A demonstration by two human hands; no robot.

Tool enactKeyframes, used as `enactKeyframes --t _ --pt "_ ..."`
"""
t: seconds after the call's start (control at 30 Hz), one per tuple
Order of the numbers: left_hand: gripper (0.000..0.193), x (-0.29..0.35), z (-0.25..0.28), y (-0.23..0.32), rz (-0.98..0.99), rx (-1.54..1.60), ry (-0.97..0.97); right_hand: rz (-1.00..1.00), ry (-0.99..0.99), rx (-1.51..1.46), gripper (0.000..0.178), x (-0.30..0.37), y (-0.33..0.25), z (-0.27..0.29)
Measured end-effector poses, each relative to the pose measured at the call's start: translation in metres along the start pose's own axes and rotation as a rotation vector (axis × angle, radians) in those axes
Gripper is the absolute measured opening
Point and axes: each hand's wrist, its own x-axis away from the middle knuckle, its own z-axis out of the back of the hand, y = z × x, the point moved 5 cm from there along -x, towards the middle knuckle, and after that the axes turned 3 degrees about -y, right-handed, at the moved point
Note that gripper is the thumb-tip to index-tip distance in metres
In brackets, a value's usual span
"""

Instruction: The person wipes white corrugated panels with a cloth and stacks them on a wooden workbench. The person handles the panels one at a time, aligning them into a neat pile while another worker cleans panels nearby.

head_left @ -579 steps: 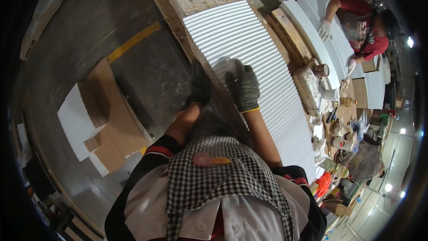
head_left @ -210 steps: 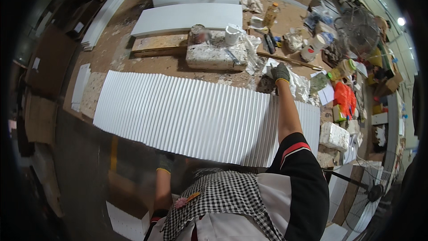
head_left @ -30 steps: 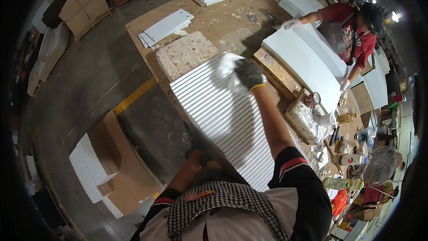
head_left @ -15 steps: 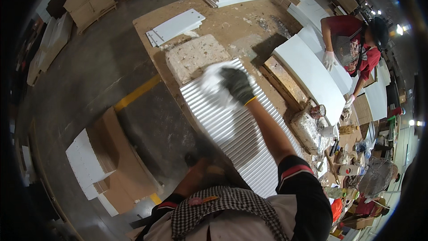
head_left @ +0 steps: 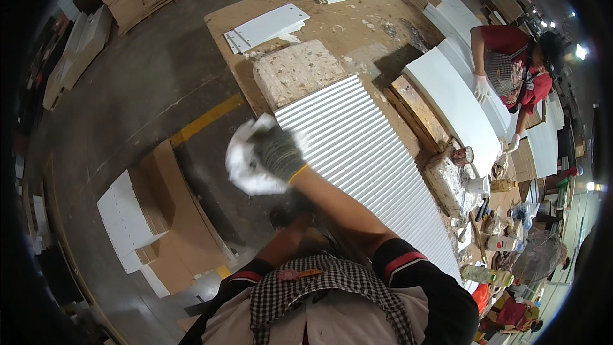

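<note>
My right hand (head_left: 279, 153), in a dark grey knitted glove with a yellow cuff, grips a crumpled white cloth (head_left: 246, 169). It hangs just past the left edge of a long row of narrow white strips (head_left: 364, 147), laid side by side across the table. My left forearm (head_left: 287, 246) points down beside my body; its hand is in dark shadow and its fingers cannot be made out. Beyond the far end of the strips sits a worn, stained beige block (head_left: 297, 73).
A small stack of white panels (head_left: 268, 27) lies on the stained brown table (head_left: 348, 32). To the right, a co-worker (head_left: 511, 67) in red with white gloves handles large white boards (head_left: 450, 108). A paint-crusted container (head_left: 447, 182) stands near the strips. Cardboard (head_left: 182, 217) lies on the floor at left.
My right hand has swept left and nearer with the cloth, from over the strips to beyond their left edge. The co-worker's arms have barely moved.
</note>
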Motion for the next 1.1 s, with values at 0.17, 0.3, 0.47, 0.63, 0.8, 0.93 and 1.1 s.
enactKeyframes --t 0.17,0.3,0.47,0.63,0.8,0.93,1.1 --pt "0.044 0.012 0.002 -0.001 -0.019 0.008 -0.010 0.496 0.472 2.312 0.040 0.052 -0.062 -0.052" --pt "0.044 0.020 0.000 -0.012 -0.023 0.015 -0.030 0.651 1.352 2.374 0.020 0.160 -0.160 -0.024" --pt "0.044 0.020 0.004 -0.031 0.008 0.043 -0.056 0.623 1.054 2.498 0.021 0.118 -0.039 0.010" --pt "0.044 0.012 0.024 -0.054 0.084 0.200 -0.039 0.732 0.420 2.207 0.037 0.162 0.063 -0.046" --pt "0.044 0.061 0.050 -0.098 0.189 0.344 0.095 0.521 0.959 2.728 0.041 0.290 0.050 -0.038" --pt "0.044 0.156 0.056 -0.146 0.326 0.296 0.120 0.451 1.039 2.887 0.035 0.361 -0.001 0.023" --pt "0.044 0.299 0.043 -0.183 0.515 0.168 -0.012 0.320 1.772 2.251 0.030 0.433 -0.174 0.068"
